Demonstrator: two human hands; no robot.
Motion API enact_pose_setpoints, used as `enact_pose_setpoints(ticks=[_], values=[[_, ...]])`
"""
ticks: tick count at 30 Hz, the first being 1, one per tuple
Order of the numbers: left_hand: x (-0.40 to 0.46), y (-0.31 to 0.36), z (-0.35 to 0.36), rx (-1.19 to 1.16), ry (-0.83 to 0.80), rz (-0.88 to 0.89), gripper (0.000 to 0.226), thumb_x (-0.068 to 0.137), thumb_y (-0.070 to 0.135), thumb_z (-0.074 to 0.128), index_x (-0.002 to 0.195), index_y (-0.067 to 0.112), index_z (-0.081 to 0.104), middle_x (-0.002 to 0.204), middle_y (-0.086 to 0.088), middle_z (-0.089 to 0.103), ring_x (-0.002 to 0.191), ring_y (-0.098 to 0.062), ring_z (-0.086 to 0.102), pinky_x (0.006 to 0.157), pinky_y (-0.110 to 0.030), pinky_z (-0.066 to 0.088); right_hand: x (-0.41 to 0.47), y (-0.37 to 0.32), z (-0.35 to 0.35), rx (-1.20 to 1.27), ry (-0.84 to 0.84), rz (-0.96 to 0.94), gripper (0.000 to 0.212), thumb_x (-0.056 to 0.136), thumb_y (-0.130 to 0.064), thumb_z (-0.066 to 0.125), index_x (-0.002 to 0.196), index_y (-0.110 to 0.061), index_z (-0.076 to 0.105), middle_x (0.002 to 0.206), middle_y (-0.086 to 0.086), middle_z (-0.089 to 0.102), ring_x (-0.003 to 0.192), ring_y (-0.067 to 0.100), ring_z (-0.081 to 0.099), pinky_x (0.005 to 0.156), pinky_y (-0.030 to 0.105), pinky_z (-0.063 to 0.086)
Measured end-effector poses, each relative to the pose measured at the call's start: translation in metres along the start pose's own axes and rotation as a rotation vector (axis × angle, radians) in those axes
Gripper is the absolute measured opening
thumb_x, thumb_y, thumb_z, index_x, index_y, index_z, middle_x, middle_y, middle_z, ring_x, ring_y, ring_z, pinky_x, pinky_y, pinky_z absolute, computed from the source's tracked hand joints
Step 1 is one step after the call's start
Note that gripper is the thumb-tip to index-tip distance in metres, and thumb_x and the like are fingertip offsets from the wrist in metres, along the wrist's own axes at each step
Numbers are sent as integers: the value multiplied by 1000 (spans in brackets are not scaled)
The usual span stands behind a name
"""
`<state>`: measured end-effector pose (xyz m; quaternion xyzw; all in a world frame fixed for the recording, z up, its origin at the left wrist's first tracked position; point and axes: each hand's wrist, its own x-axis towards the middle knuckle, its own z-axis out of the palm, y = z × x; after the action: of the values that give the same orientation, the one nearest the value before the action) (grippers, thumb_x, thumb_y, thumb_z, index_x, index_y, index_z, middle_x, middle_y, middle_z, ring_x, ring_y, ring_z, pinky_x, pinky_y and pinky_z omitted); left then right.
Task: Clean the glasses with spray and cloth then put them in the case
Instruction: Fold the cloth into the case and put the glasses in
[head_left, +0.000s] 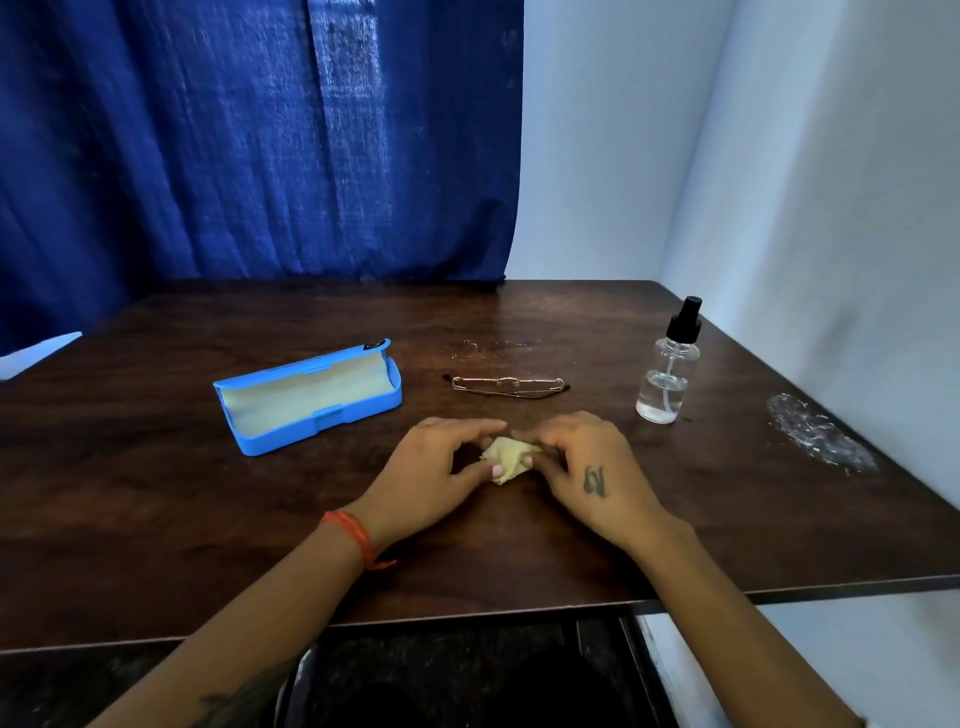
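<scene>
Both hands meet on the small yellow cloth (506, 457): the left hand (441, 467) has its fingers curled over it with the thumb pressing the near edge, and the right hand (587, 467) pinches the other side with bent fingers. This looks like readying the cloth, so the wiping step seems not yet begun. The glasses (508, 385) lie folded on the table (727, 519) just beyond the cloth. The spray bottle (667, 371) stands beyond and right of the cloth, untouched. The open blue case (306, 397) sits beyond and left. Next probably calls for freeing one hand to reach for the glasses or the spray.
</scene>
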<state>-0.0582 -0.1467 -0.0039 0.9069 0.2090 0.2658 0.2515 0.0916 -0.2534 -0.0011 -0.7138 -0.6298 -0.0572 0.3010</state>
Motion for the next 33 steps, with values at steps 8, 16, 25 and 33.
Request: enact_pose_setpoints(ticks=[8,16,25,33], values=[[3,17,-20,-987,63,-340,12,79,4,64,90,8,67,80,-3,72,78,-12,68,70,-23,57,4,-24,-15,736,99,324,14,77,-8,72,77,-21,70,69,-1,69,61,6,64,54,23,52],[6,16,-29,-1307,79,-509,12,88,4,50,83,7,61,72,-5,68,60,-8,64,54,-18,53,8,-42,-21,1381,6,682,8,84,-3,60,86,-9,63,65,1,68,47,5,60,40,13,44],[7,17,-28,-1154,81,-447,12,93,20,47,95,21,59,87,1,66,72,-12,64,61,-23,54,10,-47,-22,1512,-267,779,17,88,3,49,96,-2,63,60,6,67,45,5,58,40,10,45],[0,14,-18,-594,81,-23,33,63,11,81,89,27,68,114,-3,53,87,-13,62,79,-28,55,14,-41,-19,1484,-23,887,13,87,1,54,79,-2,64,57,7,65,42,5,57,39,11,46]])
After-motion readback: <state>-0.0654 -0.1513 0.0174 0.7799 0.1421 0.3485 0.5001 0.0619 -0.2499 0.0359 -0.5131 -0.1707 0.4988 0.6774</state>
